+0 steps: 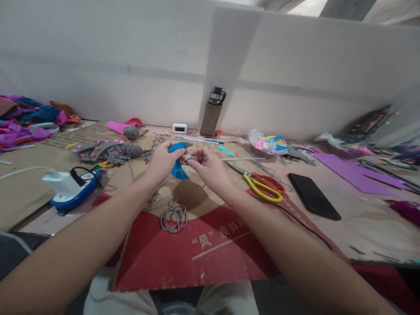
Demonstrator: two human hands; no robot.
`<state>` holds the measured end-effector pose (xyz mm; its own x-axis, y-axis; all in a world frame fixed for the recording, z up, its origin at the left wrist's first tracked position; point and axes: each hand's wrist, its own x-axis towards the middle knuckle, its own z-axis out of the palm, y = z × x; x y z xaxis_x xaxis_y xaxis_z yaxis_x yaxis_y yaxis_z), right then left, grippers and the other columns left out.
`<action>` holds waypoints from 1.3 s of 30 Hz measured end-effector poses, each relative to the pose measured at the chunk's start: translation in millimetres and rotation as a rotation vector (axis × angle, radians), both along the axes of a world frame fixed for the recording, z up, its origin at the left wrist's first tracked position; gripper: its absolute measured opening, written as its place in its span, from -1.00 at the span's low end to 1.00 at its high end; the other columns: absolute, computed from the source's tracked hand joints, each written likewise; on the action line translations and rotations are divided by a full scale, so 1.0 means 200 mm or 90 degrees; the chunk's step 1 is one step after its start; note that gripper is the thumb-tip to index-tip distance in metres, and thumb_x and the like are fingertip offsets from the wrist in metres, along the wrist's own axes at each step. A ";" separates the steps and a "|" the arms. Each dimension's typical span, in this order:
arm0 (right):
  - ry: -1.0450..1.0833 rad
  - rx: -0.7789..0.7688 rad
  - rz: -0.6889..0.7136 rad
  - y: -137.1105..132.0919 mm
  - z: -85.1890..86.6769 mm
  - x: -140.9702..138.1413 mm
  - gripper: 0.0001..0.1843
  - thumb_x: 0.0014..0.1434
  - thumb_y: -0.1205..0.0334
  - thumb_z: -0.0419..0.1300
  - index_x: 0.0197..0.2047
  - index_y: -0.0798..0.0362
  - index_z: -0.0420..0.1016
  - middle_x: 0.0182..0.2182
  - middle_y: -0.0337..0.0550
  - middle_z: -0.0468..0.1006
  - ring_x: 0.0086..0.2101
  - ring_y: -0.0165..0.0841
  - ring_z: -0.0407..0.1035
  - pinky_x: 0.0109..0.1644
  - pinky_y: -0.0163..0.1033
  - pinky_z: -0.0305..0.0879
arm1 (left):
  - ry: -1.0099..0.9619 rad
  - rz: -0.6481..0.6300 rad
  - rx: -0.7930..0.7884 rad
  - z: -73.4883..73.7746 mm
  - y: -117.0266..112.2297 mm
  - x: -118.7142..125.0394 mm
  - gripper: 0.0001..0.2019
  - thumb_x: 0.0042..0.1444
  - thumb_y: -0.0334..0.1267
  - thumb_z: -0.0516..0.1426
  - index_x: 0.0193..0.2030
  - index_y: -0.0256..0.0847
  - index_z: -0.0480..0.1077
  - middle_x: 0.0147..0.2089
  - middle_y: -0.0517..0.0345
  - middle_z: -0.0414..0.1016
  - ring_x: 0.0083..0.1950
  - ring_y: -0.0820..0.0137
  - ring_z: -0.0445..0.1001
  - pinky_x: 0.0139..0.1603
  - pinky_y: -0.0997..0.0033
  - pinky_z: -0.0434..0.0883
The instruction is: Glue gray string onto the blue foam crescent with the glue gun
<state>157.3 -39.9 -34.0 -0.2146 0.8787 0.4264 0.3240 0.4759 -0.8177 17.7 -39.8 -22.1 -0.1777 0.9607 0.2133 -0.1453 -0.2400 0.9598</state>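
My left hand (163,162) is closed round a curved piece of blue felt (178,168), held up above the cardboard sheet (210,249). Close beside it, my right hand (207,165) pinches something thin and grey at the felt's edge; it is too small to name. A loose coil of grey yarn (173,217) lies on the cardboard below my hands, and a strand seems to rise from it toward them.
Scissors with yellow and red handles (262,183) and a black phone (313,196) lie to the right. A power strip with a white charger (72,188) sits left. A brown bottle (211,113), a small white clock (179,128), grey yarn balls (131,132) and felt scraps lie behind.
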 end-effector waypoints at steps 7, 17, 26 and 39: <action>-0.159 0.237 -0.019 -0.02 0.02 0.04 -0.85 0.19 0.32 0.07 -0.35 0.02 0.46 -0.34 -0.13 0.48 -0.27 -0.33 0.33 -0.15 -0.20 0.22 | 0.027 -0.015 0.003 -0.01 0.00 0.00 -0.85 -0.14 -0.41 0.21 -0.40 -0.24 0.32 -0.54 0.21 0.40 -0.54 0.51 0.35 -0.50 0.51 0.32; -0.269 0.324 -0.091 -0.03 0.06 0.08 -0.74 0.28 0.20 -0.01 -0.22 -0.04 0.52 -0.18 -0.10 0.44 -0.27 -0.33 0.32 -0.24 -0.23 0.18 | 0.226 0.004 -0.004 0.00 -0.04 0.02 -0.93 -0.13 -0.39 0.19 -0.48 -0.23 0.34 -0.60 0.18 0.39 -0.59 0.48 0.31 -0.58 0.51 0.22; -0.219 0.303 -0.077 0.03 0.06 0.10 -0.77 0.27 0.18 0.01 -0.25 -0.02 0.49 -0.28 -0.13 0.48 -0.25 -0.31 0.34 -0.15 -0.20 0.20 | 0.244 -0.035 -0.020 0.01 -0.05 0.04 -0.95 -0.14 -0.41 0.18 -0.49 -0.21 0.38 -0.63 0.21 0.37 -0.62 0.49 0.30 -0.60 0.52 0.21; -0.033 0.129 -0.027 0.07 0.05 0.10 -0.83 0.16 0.18 0.11 -0.34 0.06 0.47 -0.49 -0.22 0.46 -0.47 -0.43 0.29 -0.37 -0.29 0.19 | 0.312 -0.070 -0.050 0.01 -0.07 0.04 -0.90 -0.12 -0.29 0.17 -0.42 -0.24 0.36 -0.58 0.21 0.39 -0.57 0.49 0.35 -0.54 0.51 0.25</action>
